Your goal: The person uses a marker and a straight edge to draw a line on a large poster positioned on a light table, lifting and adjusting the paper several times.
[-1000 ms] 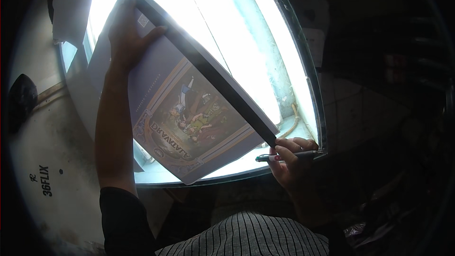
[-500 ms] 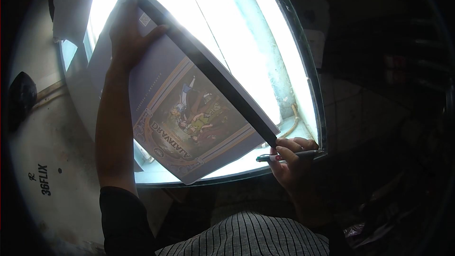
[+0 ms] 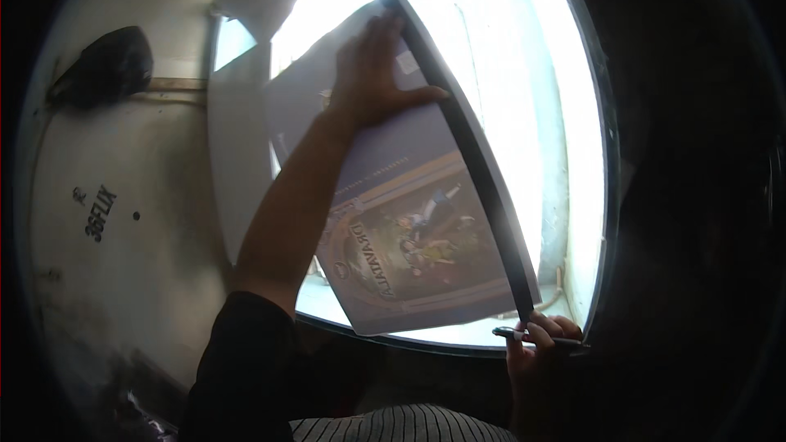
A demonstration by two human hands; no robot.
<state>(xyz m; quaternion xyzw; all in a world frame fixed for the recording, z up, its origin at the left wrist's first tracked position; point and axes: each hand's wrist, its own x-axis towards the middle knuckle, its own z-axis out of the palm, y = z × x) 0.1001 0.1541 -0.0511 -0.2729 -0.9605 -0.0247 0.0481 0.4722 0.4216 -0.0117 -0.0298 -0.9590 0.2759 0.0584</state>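
A printed sheet (image 3: 409, 254) with an illustrated panel, its print seen mirrored, lies tilted over a brightly lit glass panel (image 3: 524, 115). A dark straight strip (image 3: 475, 155), like a ruler, runs along the sheet's right side. My left hand (image 3: 372, 82) presses flat on the sheet near its far corner, fingers stretched out and thumb reaching the strip. At the strip's near end, my right hand (image 3: 544, 340) is closed around a dark pen (image 3: 516, 334). Its fingertips touch the strip's end; whether they grip it I cannot tell.
Dark edging (image 3: 610, 196) borders the lit panel. Another pale sheet (image 3: 237, 139) lies left of the printed one. Further left are a whitish surface (image 3: 155, 262) with dark lettering and a black bundle (image 3: 115, 65) by a wooden rod (image 3: 176, 86).
The view has shifted, so the scene sits further right and appears slightly turned. Both hands keep the same places on the sheet and strip, and the pen stays in my right hand.
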